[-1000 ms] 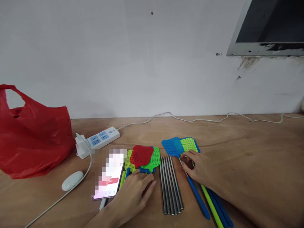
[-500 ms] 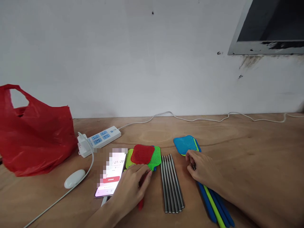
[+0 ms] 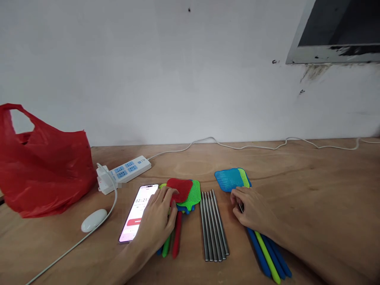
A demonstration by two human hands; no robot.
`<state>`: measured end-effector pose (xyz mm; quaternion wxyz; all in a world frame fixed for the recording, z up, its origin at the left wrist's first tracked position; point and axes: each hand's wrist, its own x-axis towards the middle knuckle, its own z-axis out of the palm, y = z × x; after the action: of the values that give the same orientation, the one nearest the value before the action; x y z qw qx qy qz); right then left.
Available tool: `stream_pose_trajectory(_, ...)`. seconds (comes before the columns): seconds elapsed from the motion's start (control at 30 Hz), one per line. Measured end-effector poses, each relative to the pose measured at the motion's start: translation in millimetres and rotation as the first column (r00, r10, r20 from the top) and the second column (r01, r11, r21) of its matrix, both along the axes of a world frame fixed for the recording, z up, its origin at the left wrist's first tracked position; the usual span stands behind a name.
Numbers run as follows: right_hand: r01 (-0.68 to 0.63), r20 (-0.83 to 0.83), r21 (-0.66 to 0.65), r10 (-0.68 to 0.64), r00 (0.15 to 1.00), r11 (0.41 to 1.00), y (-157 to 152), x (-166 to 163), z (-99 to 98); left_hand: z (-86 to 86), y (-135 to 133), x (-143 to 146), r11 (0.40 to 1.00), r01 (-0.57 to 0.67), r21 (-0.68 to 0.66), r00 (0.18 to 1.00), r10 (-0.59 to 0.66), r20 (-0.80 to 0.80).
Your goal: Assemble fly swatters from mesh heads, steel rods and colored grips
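1. Head view, background: a pale grey painted wall (image 3: 148, 71) rises behind a brown wooden tabletop (image 3: 190, 162). On the left stand a red plastic carrier bag (image 3: 47, 170) and a white power strip with blue sockets (image 3: 130, 168).
2. Head view, left hand: the left hand (image 3: 157, 215) arches over the left edge of a pile of red, green, yellow and blue mesh-headed swatters (image 3: 179, 190), partly covering a lit smartphone (image 3: 132, 213); whether it grips anything, I cannot tell.
3. Head view, middle: slim grey metal rods (image 3: 213, 229) lie side by side between the hands.
4. Head view, right hand: the right hand (image 3: 251, 208) pinches the shafts of blue and lime-green mesh swatters (image 3: 228, 180) just below their heads, handles towards the wearer.
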<state>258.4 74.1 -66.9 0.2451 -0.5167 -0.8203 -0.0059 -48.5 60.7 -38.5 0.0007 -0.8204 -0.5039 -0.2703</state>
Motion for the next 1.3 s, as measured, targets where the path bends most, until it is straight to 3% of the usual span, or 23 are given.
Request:
stream_pose_trajectory(0.2, -0.032, -0.001, 0.008, 0.032, 0.999, 0.999, -2.5, -2.6, 3.1, -2.1, 0.7, 0.9, 0.995, -0.074, 0.068, 0.975, 0.087, -0.204)
stream_pose_trajectory(0.43, -0.062, -0.016, 0.016, 0.062, 0.998, 0.998, -4.2, -4.6, 5.4, 1.3, -1.7, 3.0, 0.995, -0.08, 0.063, 0.965, 0.093, -0.245)
stream_pose_trajectory(0.57, -0.163, -0.035, -0.011, 0.162, 0.986, 0.987, -8.5, -8.4, 12.2, 1.1, -2.4, 3.6, 1.0, -0.022, 0.022, 0.968, 0.026, -0.248)
stream_pose_trajectory(0.77, -0.371, -0.084, -0.142, 0.362, 0.928, 0.918, -17.9, -13.3, 23.3, -3.4, -6.0, 6.8, 0.998, 0.069, -0.013, 0.958, -0.07, -0.279)
stream_pose_trajectory(1.1, -0.414, -0.042, -0.205, 0.414, 0.909, 0.887, -18.4, -12.8, 26.4, 1.0, -16.3, 14.5, 0.975, 0.165, -0.148, 0.936, -0.202, -0.287)
stream_pose_trajectory(1.3, -0.296, 0.009, -0.113, 0.299, 0.954, 0.948, -16.2, -13.4, 16.4, 5.8, -21.3, 16.5, 0.942, 0.239, -0.236, 0.923, -0.296, -0.246)
